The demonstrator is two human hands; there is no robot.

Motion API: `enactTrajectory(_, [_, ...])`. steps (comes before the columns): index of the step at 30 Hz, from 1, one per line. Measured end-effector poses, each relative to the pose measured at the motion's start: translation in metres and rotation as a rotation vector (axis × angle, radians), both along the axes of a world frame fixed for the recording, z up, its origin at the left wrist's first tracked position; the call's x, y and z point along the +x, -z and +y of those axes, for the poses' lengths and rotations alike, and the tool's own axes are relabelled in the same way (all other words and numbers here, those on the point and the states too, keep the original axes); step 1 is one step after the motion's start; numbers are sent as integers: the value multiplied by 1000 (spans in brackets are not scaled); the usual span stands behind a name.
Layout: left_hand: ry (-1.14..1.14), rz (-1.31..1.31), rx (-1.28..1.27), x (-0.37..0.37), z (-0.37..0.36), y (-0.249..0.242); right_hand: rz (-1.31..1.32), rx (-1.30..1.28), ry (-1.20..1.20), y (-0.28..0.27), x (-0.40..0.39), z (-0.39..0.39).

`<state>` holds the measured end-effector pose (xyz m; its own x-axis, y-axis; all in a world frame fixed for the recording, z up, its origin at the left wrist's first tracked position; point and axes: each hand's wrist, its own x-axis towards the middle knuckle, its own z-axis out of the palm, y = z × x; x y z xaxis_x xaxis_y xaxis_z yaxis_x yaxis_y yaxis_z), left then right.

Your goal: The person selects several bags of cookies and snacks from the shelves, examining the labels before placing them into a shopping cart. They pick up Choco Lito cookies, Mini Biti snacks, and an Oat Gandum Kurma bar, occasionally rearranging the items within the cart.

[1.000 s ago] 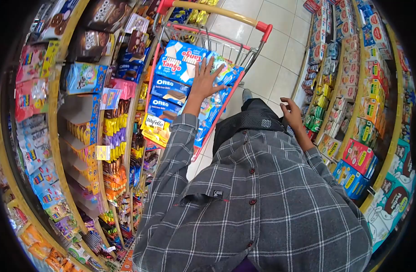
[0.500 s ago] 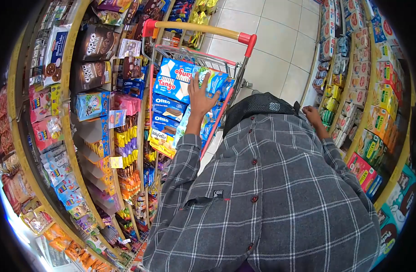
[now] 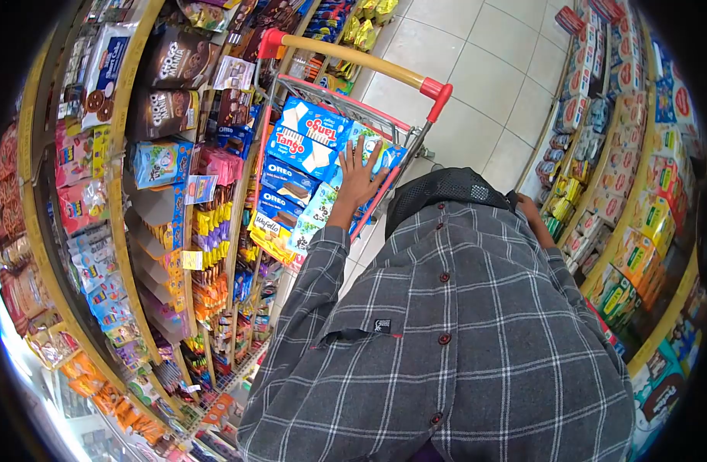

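My left hand (image 3: 359,179) lies with spread fingers on the packs at the right side of the shopping cart (image 3: 396,127). Beside it in the cart are blue and white Tango packs (image 3: 303,138), with blue Oreo boxes (image 3: 286,183) and a yellow Wafello pack (image 3: 272,236) below them. A light green and blue pack (image 3: 316,215) is near my left wrist. My right hand (image 3: 529,209) is by the black mesh bag (image 3: 446,192) at my waist, its fingers mostly hidden behind the bag's edge.
The cart's yellow handle (image 3: 353,58) has red ends. Shelves of snacks (image 3: 165,115) stand close on the left, and shelves of boxed biscuits (image 3: 630,239) on the right. Tiled floor (image 3: 476,85) runs between them.
The cart and its packs appear slightly further right in view. My left hand has shifted right and its fingers are more spread. My right hand has moved closer to the bag, its fingers now hidden.
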<state>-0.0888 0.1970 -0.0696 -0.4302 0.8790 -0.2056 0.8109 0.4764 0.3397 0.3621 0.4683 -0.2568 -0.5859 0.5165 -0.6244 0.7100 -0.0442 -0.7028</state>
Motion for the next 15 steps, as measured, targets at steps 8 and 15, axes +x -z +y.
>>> enactTrajectory(8, [-30,81,42,7,-3,1,-216,59,-152,-58,-22,41])
enactTrajectory(15, [-86,64,196,3,-10,20,53,137,-197,-45,-56,72])
